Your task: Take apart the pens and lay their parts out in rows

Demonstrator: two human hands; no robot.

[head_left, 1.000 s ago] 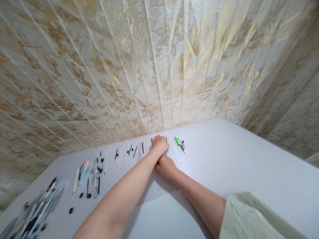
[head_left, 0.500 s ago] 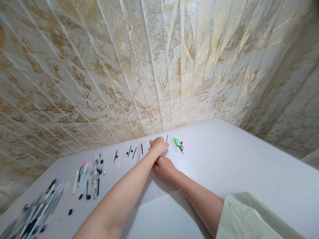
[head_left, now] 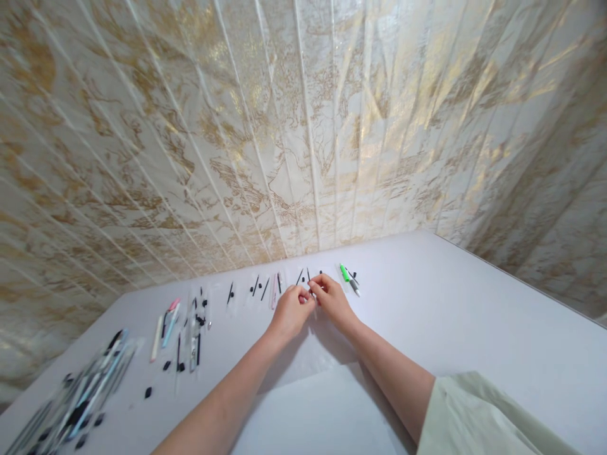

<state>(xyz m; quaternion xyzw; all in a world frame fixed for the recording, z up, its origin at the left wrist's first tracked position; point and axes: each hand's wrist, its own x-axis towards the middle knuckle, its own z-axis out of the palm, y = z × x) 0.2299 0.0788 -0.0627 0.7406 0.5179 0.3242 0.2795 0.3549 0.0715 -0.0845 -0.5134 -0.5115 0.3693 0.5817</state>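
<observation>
My left hand and my right hand meet at the far side of a white table, fingertips pinched together on a small thin pen part that I cannot make out. Just beyond them lie short black pen pieces near the wall. A green-capped pen lies to the right of my right hand. A pink and clear pen barrel lies to the left of my left hand.
More pen parts are laid out in a row along the table's left. A pile of whole pens sits at the near left corner. Gold-veined wall panels close the back and right. A white sheet lies before me.
My left hand has drawn back from the wall side and my right hand has come out from under it; both now pinch together. The view has shifted slightly.
</observation>
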